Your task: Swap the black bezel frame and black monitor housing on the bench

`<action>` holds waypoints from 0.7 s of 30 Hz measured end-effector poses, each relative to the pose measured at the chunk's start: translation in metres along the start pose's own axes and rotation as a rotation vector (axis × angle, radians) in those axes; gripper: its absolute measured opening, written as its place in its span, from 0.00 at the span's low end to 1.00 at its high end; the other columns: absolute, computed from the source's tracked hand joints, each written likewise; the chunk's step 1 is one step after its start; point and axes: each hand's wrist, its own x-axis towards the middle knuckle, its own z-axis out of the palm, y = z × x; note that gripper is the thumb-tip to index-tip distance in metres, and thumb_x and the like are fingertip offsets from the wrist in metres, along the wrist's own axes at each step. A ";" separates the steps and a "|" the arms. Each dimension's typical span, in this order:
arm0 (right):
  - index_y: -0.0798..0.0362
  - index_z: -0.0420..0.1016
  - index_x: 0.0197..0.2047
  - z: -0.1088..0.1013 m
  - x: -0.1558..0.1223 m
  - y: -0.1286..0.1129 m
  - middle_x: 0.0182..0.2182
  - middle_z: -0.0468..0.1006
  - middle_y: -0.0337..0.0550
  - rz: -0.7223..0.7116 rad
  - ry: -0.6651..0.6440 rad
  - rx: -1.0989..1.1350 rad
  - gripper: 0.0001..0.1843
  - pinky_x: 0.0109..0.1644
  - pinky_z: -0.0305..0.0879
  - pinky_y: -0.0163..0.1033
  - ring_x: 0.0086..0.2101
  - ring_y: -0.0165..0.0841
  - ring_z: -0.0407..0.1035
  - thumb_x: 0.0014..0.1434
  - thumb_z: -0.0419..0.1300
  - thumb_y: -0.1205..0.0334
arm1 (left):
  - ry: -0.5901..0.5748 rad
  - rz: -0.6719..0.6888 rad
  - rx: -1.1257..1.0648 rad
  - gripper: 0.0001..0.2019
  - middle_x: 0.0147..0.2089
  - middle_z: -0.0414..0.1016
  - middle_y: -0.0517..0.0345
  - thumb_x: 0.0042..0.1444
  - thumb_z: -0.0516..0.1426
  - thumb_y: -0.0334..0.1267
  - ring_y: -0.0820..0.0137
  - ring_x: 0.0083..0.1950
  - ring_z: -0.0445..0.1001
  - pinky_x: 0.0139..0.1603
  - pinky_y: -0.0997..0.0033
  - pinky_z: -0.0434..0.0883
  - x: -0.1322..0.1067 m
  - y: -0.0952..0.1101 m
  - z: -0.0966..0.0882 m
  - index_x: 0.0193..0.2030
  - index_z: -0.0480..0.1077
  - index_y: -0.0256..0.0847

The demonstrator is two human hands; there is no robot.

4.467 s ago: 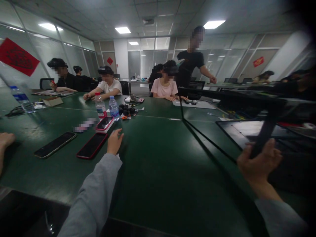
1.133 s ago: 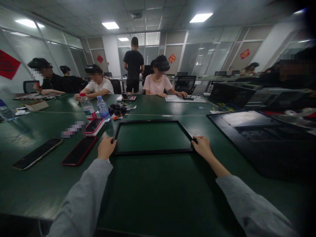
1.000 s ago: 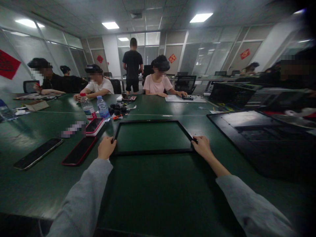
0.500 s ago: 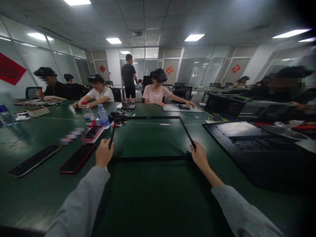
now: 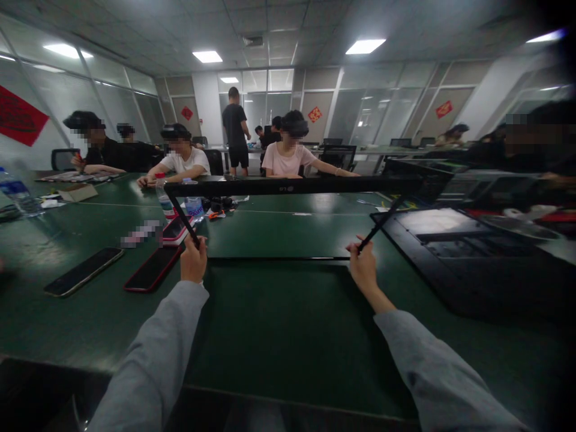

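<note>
A thin black rectangular monitor frame (image 5: 288,186) is tilted up from the green table (image 5: 279,324), its far bar raised to about head height of the people across and its near bar still low by the table. My left hand (image 5: 193,261) is closed around the frame's left side bar. My right hand (image 5: 363,267) is closed around its right side bar. Both sleeves are grey.
Two phones (image 5: 83,272) (image 5: 153,268) lie left of my left hand, with a third phone and two water bottles (image 5: 193,204) behind. A black monitor back panel (image 5: 450,240) lies at the right. Several people sit across the table; one stands at the back.
The frame lay flat on the table a second ago. Both hands have tipped its far edge upward, much higher now than half a second ago.
</note>
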 end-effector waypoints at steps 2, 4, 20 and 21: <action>0.57 0.61 0.62 0.001 0.001 0.003 0.39 0.79 0.52 0.009 -0.003 0.012 0.29 0.48 0.68 0.51 0.40 0.44 0.75 0.68 0.44 0.44 | -0.019 0.002 -0.009 0.21 0.47 0.80 0.49 0.70 0.47 0.47 0.65 0.38 0.81 0.42 0.65 0.74 0.000 0.001 0.000 0.65 0.54 0.40; 0.56 0.61 0.61 0.002 0.001 0.006 0.39 0.79 0.52 0.029 -0.016 0.026 0.29 0.48 0.68 0.52 0.41 0.45 0.75 0.67 0.45 0.44 | -0.042 -0.017 -0.003 0.22 0.47 0.80 0.49 0.70 0.47 0.47 0.65 0.38 0.81 0.42 0.65 0.74 -0.001 0.001 -0.001 0.66 0.54 0.40; 0.58 0.62 0.65 -0.004 -0.004 0.003 0.36 0.79 0.50 0.096 -0.069 0.010 0.33 0.46 0.67 0.48 0.37 0.42 0.74 0.67 0.46 0.44 | -0.329 -0.160 0.130 0.26 0.40 0.81 0.48 0.71 0.42 0.48 0.59 0.40 0.81 0.46 0.59 0.72 -0.008 0.008 -0.009 0.70 0.55 0.36; 0.58 0.61 0.66 -0.005 -0.004 0.000 0.35 0.79 0.49 0.095 -0.073 -0.010 0.33 0.44 0.67 0.47 0.35 0.42 0.74 0.67 0.45 0.44 | -0.334 -0.157 0.144 0.26 0.40 0.81 0.48 0.71 0.42 0.48 0.59 0.39 0.81 0.46 0.59 0.72 -0.007 0.008 -0.009 0.69 0.55 0.36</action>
